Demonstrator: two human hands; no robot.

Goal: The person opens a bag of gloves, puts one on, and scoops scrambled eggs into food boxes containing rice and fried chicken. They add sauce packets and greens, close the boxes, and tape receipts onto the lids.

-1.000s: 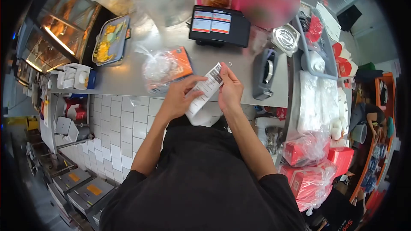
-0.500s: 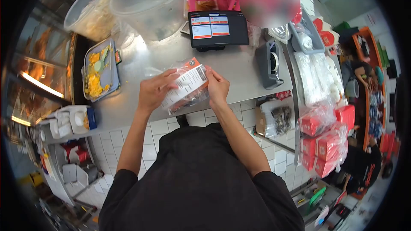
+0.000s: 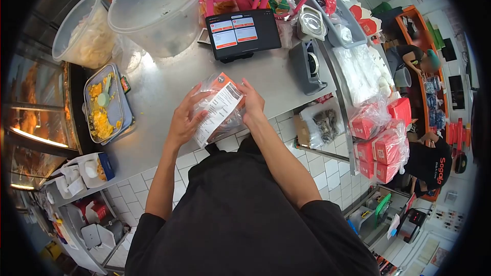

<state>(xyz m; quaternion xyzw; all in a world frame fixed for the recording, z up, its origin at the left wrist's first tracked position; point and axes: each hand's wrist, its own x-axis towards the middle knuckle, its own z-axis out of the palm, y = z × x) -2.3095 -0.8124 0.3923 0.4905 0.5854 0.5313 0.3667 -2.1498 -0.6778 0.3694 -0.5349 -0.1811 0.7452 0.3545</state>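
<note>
A clear plastic package (image 3: 236, 119) with an orange label and a long white printed slip (image 3: 217, 115) on it is held over the front edge of the steel counter (image 3: 153, 128). My left hand (image 3: 183, 121) grips its left side, thumb on the slip. On the right side, my right hand (image 3: 252, 103) is closed round the package near the slip's upper end. What lies inside the package is hard to make out. Beyond both hands stands a black tablet (image 3: 243, 36) with a lit screen.
Two large clear tubs (image 3: 156, 13) stand at the back left, above a tray of yellow food (image 3: 105, 105). A grey tape dispenser (image 3: 305, 69) stands right of the tablet. Red boxes in plastic (image 3: 376, 145) are stacked at right. Two people (image 3: 429, 166) are at the far right.
The view has shifted, so the tablet and tubs sit further left. The package is turned slightly more upright, and my left hand has closed in on its side.
</note>
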